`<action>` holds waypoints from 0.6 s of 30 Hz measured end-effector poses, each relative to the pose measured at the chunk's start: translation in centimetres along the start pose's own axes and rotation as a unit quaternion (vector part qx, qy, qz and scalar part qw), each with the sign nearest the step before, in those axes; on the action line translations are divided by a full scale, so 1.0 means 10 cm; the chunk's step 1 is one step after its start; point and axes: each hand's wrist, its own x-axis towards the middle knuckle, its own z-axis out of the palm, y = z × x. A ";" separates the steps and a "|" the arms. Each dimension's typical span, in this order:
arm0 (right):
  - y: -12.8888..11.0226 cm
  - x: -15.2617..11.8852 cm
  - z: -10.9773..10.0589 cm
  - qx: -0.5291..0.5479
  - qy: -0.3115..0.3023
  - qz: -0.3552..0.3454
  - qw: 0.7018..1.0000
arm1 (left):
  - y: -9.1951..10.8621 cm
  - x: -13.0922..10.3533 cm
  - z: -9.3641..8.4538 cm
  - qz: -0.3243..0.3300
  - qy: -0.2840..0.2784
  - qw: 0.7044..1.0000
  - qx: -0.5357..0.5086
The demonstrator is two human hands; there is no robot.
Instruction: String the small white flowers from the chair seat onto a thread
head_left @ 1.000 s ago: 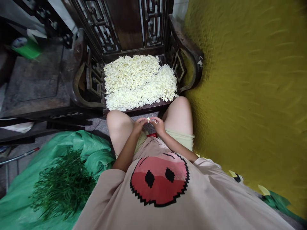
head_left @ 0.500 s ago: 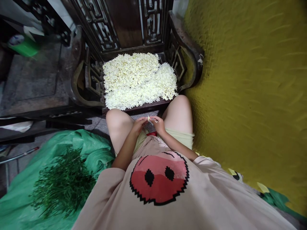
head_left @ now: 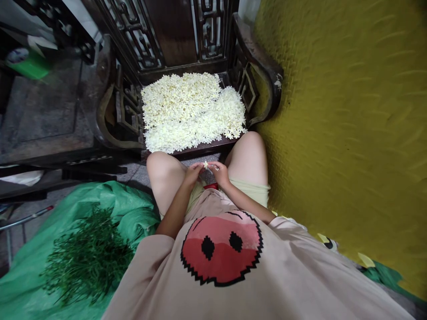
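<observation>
Between my thighs, my left hand point(head_left: 193, 173) and my right hand point(head_left: 220, 174) meet at the fingertips. A small pale flower point(head_left: 205, 165) is pinched there, its petals facing up, with fingers of both hands closed around its base. A tiny light spot shows by my right fingers, too small to name. Just beyond my knees, a thick layer of loose cream-white flowers point(head_left: 195, 109) covers the seat of a dark carved wooden chair point(head_left: 271, 82).
To the left stands a dark wooden table point(head_left: 50, 104) with a green container point(head_left: 31, 64). Below it, thin green stems point(head_left: 90, 258) lie on a green plastic sheet point(head_left: 110, 191). A yellow textured surface point(head_left: 343, 111) rises close on my right.
The flower between my fingertips has turned, so its open petals show more fully now. My hands stay in nearly the same place, and the view has shifted slightly.
</observation>
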 end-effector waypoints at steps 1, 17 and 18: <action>0.00 0.00 0.00 0.001 -0.002 0.001 1.000 | -0.01 0.00 0.00 0.001 -0.001 1.000 0.003; 0.13 0.05 0.02 0.040 0.004 0.050 0.998 | 0.00 -0.01 0.03 0.056 0.053 0.994 0.081; 0.14 0.05 0.02 0.053 0.003 0.056 0.997 | 0.00 -0.01 0.03 0.060 0.055 0.993 0.085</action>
